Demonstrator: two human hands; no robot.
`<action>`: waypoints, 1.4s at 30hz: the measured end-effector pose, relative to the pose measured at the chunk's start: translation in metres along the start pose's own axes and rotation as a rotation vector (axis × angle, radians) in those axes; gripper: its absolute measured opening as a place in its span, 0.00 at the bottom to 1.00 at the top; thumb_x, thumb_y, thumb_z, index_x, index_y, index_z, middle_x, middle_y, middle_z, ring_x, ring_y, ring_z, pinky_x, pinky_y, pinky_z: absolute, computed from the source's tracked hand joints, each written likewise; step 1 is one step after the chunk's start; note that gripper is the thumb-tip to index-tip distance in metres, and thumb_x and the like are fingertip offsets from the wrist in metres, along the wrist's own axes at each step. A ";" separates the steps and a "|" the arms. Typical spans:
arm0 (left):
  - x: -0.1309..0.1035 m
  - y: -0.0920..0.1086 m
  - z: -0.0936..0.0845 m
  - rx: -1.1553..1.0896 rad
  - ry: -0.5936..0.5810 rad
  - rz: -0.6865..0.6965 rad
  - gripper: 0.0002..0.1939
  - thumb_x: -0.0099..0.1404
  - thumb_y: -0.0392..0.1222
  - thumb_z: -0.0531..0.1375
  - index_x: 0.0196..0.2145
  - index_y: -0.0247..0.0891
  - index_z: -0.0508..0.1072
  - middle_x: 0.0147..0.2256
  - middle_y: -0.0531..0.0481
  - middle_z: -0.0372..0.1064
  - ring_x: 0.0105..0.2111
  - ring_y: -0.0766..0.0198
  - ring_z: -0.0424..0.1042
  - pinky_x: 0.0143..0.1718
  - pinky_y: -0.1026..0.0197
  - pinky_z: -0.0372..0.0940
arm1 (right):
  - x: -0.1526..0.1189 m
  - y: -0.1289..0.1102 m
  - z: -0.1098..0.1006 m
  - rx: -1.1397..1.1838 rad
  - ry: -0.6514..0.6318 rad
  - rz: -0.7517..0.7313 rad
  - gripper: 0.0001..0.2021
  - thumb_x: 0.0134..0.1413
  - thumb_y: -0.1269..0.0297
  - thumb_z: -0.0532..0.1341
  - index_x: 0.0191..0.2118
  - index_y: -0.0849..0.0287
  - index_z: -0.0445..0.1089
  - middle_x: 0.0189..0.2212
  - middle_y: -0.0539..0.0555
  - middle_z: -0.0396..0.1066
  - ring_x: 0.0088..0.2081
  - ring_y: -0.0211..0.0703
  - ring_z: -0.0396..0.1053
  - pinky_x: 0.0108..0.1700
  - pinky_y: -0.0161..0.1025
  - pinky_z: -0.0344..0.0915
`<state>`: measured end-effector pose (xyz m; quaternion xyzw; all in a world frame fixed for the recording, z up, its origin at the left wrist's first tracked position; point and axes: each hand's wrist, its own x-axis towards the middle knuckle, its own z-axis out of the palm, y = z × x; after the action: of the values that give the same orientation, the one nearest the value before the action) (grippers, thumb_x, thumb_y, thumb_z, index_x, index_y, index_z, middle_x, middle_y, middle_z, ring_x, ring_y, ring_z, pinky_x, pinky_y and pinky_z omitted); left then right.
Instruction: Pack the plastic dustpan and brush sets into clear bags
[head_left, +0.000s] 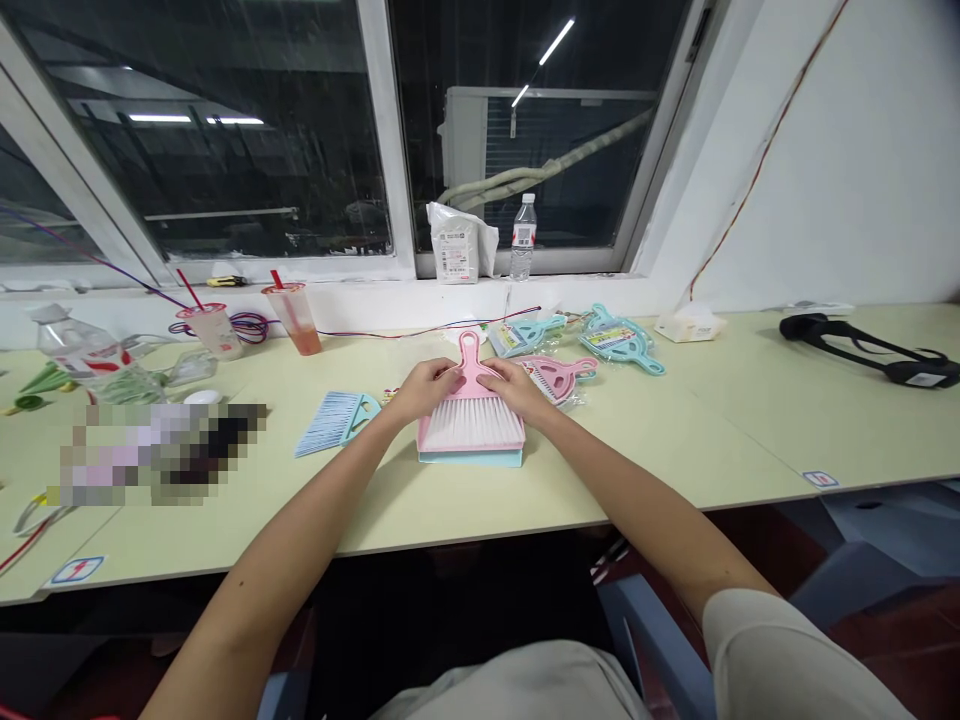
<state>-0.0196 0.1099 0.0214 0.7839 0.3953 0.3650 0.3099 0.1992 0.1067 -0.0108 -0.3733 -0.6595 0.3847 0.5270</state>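
Observation:
At the middle of the table a pink brush (pixel 474 388) with white bristles lies in a pink dustpan (pixel 471 449), stacked over a light blue dustpan (pixel 471 459). My left hand (pixel 429 388) closes on the left side of the pink brush and pan. On their right side my right hand (pixel 517 388) is closed too, thumb on the pink brush. A light blue brush (pixel 337 422) lies to the left, near my left forearm. Behind my right hand are a wrapped pink brush set (pixel 555 378) and wrapped light blue sets (pixel 525 334), (pixel 621 338).
Two cups with red straws (pixel 212 328), (pixel 296 318) and a large bottle (pixel 94 355) stand at the left. A water bottle (pixel 523 238) and white package (pixel 456 243) are on the sill. A tissue pack (pixel 690 324) and black headset-like device (pixel 870 350) lie right.

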 end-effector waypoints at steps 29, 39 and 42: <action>-0.004 -0.081 -0.061 0.987 0.200 -0.650 0.25 0.61 0.58 0.66 0.43 0.33 0.77 0.48 0.24 0.75 0.56 0.31 0.68 0.50 0.45 0.64 | 0.006 0.001 -0.006 0.533 0.219 0.428 0.08 0.43 0.66 0.69 0.31 0.58 0.71 0.26 0.50 0.74 0.26 0.44 0.71 0.30 0.41 0.70; 0.001 -0.100 -0.056 0.944 0.222 -0.659 0.11 0.63 0.41 0.61 0.42 0.36 0.77 0.47 0.30 0.77 0.53 0.39 0.72 0.50 0.48 0.61 | 0.006 0.002 -0.006 0.502 0.241 0.428 0.09 0.43 0.66 0.69 0.31 0.57 0.69 0.25 0.48 0.71 0.26 0.43 0.71 0.30 0.40 0.69; 0.000 -0.097 -0.057 0.896 0.248 -0.653 0.11 0.63 0.39 0.60 0.43 0.36 0.77 0.48 0.32 0.77 0.52 0.40 0.73 0.50 0.47 0.61 | 0.007 0.006 -0.008 0.465 0.245 0.400 0.10 0.42 0.63 0.69 0.32 0.57 0.69 0.26 0.48 0.71 0.26 0.42 0.70 0.30 0.39 0.68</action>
<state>-0.1042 0.1697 -0.0230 0.6272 0.7669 0.1361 -0.0051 0.2064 0.1167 -0.0125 -0.4087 -0.3993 0.5730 0.5875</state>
